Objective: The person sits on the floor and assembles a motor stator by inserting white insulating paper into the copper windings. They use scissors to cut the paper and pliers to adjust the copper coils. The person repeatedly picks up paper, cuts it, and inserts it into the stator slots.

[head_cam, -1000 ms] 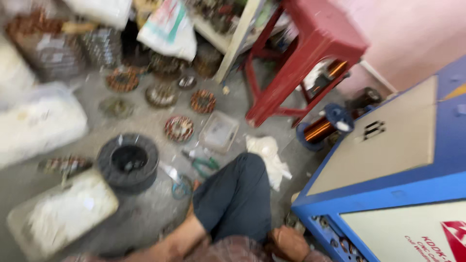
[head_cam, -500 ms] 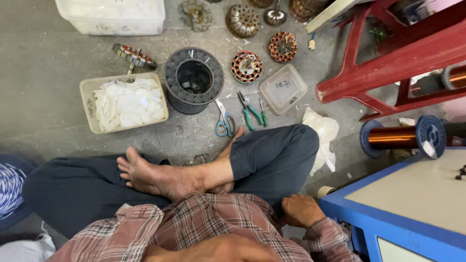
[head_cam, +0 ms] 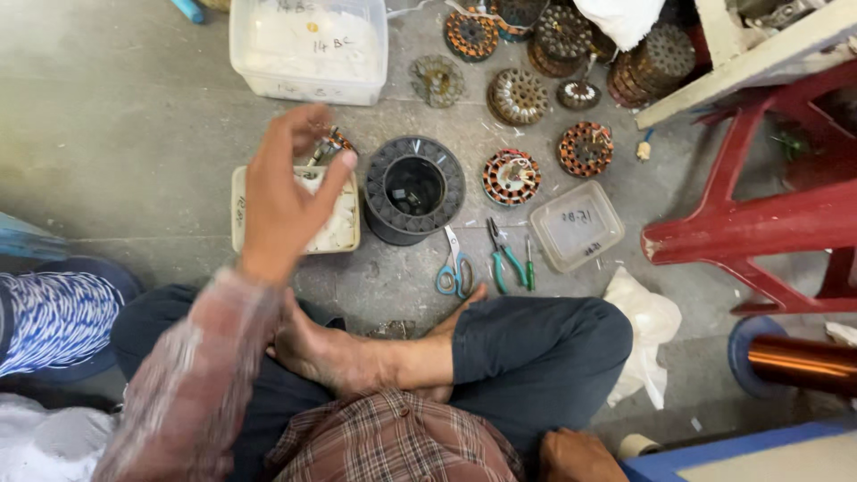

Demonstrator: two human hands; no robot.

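My left hand (head_cam: 284, 189) is raised over a shallow beige tray (head_cam: 239, 214) of white pieces, fingers spread and holding nothing. Just past its fingertips lies a small wound part (head_cam: 332, 143) at the tray's far edge. A black empty spool (head_cam: 414, 187) stands right of the tray. My right hand (head_cam: 578, 457) rests low by my right knee, next to a blue machine edge (head_cam: 714, 446); only its back shows and its fingers are hidden. I sit cross-legged on the concrete floor, one bare foot (head_cam: 330, 353) on my lap.
Blue-handled scissors (head_cam: 455, 266), green-handled pliers (head_cam: 504, 259) and a clear lidded box (head_cam: 577, 225) lie ahead of my knee. Several wound stators (head_cam: 511, 176) sit farther off, near a white tub (head_cam: 308, 49). A red stool (head_cam: 759, 214) and a copper wire spool (head_cam: 799, 361) stand right.
The view has tilted down from the far floor to my lap. My left hand has risen into view and reached out over the beige tray.
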